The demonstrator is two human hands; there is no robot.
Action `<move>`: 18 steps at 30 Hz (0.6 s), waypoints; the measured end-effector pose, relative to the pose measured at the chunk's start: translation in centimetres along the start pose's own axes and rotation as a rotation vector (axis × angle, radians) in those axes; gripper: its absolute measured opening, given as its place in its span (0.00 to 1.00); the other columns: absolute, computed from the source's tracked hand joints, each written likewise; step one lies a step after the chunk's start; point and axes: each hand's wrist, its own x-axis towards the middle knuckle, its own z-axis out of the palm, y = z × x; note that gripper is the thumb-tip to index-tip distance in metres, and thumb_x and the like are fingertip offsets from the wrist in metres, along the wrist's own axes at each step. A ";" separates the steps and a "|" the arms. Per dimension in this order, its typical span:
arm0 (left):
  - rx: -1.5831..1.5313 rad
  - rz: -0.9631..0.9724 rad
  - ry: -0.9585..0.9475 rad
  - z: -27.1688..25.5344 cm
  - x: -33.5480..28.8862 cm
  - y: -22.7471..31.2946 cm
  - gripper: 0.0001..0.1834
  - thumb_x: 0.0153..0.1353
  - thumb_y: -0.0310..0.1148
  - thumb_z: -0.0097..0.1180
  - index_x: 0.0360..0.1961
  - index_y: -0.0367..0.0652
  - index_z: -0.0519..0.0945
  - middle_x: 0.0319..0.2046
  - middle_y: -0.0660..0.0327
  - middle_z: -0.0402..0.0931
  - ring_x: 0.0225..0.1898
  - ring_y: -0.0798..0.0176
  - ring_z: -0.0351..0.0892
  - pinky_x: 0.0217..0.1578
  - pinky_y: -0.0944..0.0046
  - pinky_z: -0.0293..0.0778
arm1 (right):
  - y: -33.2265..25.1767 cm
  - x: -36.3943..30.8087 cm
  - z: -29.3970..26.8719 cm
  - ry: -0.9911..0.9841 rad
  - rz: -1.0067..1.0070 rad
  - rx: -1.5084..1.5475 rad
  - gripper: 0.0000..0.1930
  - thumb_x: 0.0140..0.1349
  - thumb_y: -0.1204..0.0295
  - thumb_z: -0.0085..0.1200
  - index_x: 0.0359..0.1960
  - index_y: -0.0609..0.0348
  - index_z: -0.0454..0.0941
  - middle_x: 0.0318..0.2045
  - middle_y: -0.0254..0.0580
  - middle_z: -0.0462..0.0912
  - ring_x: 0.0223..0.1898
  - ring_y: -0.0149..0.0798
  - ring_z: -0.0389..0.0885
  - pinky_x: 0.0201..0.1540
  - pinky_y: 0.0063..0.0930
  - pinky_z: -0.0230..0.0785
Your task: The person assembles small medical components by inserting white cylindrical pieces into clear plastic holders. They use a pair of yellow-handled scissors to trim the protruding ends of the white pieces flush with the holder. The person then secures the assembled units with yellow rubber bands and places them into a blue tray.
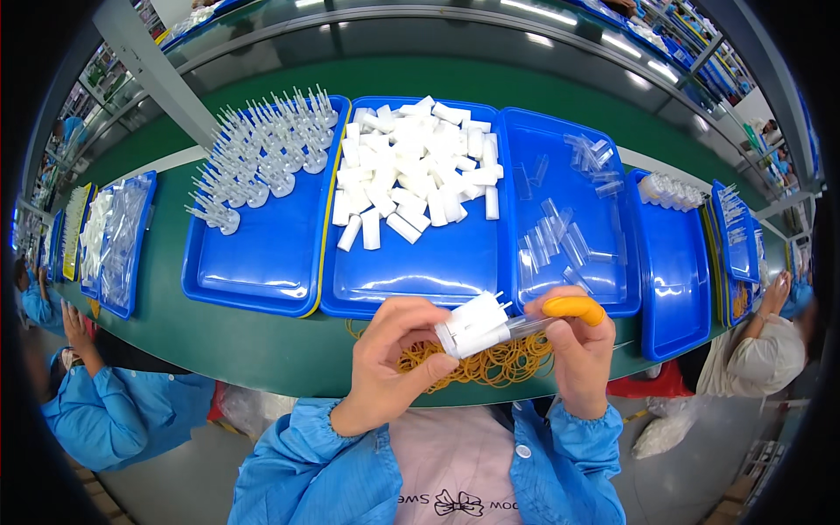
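Note:
Above the near edge of the bench, my left hand grips a white plastic part with thin prongs at its right end, fingers on top and thumb below. My right hand, with a yellow finger cot on one finger, pinches a clear plastic tube. The tube's left end meets the white part; whether it is inserted I cannot tell. Beneath both hands lies a pile of yellow rubber bands. White cylinders fill the back of the middle blue tray.
The left blue tray bears clear pronged parts; the right tray has loose clear tubes. Another blue tray with clustered clear parts stands farther right. People in workwear sit on either side. A metal post rises behind the left tray.

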 end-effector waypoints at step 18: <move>-0.210 -0.052 -0.008 1.1 -0.4 -0.3 0.19 0.52 0.21 0.63 0.45 0.33 0.72 0.47 0.55 0.66 0.49 0.60 0.74 0.52 0.60 0.74 | 0.0 -1.3 2.2 0.050 -0.144 -0.264 0.08 0.49 0.75 0.64 0.31 0.59 0.80 0.35 0.36 0.82 0.49 0.41 0.72 0.62 0.49 0.51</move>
